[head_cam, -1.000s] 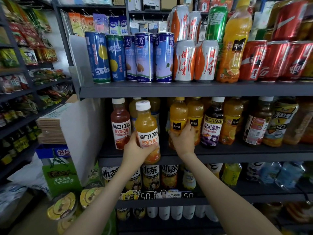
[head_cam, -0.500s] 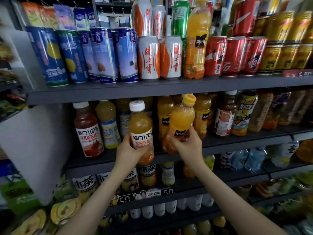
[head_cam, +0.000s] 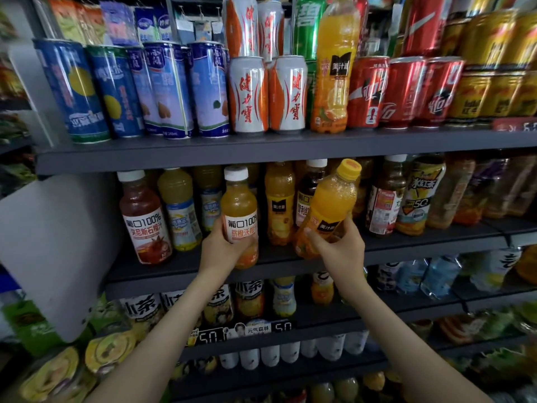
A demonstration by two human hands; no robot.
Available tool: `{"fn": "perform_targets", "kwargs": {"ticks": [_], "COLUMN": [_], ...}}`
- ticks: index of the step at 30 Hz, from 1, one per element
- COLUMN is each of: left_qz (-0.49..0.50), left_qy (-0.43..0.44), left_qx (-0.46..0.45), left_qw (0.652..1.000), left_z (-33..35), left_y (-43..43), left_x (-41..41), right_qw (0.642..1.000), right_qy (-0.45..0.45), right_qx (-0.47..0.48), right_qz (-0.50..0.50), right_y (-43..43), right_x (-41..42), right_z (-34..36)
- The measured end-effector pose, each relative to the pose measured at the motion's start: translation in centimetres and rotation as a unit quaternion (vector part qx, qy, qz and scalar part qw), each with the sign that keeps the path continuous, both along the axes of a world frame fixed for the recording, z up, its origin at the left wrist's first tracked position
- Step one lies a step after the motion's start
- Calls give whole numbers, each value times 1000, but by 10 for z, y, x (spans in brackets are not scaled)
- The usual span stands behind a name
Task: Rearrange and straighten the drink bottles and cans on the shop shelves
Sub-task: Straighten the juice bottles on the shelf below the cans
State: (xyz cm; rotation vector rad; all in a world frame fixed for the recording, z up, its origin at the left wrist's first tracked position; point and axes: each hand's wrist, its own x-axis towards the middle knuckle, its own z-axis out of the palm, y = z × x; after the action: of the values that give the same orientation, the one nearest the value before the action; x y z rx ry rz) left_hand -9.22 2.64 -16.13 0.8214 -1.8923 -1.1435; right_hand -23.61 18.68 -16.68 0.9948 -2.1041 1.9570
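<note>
Orange yellow-capped bottle [head_cam: 331,205], tilted, clamped by fingers of raised right hand [head_cam: 338,245]; left hand [head_cam: 218,245] fingers wrap upright white-capped bottle [head_cam: 239,210].

Cans [head_cam: 252,94] stand on the upper shelf [head_cam: 261,148]; bottles [head_cam: 279,203] line the middle shelf [head_cam: 162,264] below, more bottles [head_cam: 283,296] beneath that.

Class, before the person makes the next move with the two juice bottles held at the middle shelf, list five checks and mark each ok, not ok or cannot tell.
1. Left hand grips the white-capped orange juice bottle: ok.
2. That bottle upright, label facing out: ok.
3. Right hand grips the yellow-capped orange plastic bottle: ok.
4. Yellow-capped bottle upright: not ok, its cap leans right.
5. Its base resting on the dark grey metal shelf: cannot tell.
</note>
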Motion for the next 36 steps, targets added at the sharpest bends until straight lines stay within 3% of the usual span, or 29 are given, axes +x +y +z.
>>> {"fn": "perform_targets", "kwargs": {"ticks": [10, 15, 17, 22, 26, 30, 36], "left_qz": [20, 130, 195, 251, 155, 98, 132], "left_qy": [-7, -82, -53, 26, 23, -19, -39], "left_qx": [-8, -57, -60, -222, -287, -240, -134], "left_qw": [1000, 987, 977, 942, 945, 966, 981], "left_z": [1, -4, -7, -30, -27, -17, -10], "left_y": [4, 8, 21, 56, 81, 99, 108], "left_x": [-11, -21, -27, -46, -74, -110, -153], "right_qw": [1000, 1000, 1000, 999, 999, 999, 997], "right_qy": [-26, -8, -8, -2, 3, -1, -7], "right_qx": [1, 14, 12, 18, 37, 44, 69], "right_qz": [6, 11, 5, -32, -30, -29, -30], "right_y": [15, 23, 26, 38, 42, 42, 41], "right_x": [-24, -30, -33, -50, -67, -75, -83], "right_z": [-4, -1, -2, -2, -4, -6, -8]}}
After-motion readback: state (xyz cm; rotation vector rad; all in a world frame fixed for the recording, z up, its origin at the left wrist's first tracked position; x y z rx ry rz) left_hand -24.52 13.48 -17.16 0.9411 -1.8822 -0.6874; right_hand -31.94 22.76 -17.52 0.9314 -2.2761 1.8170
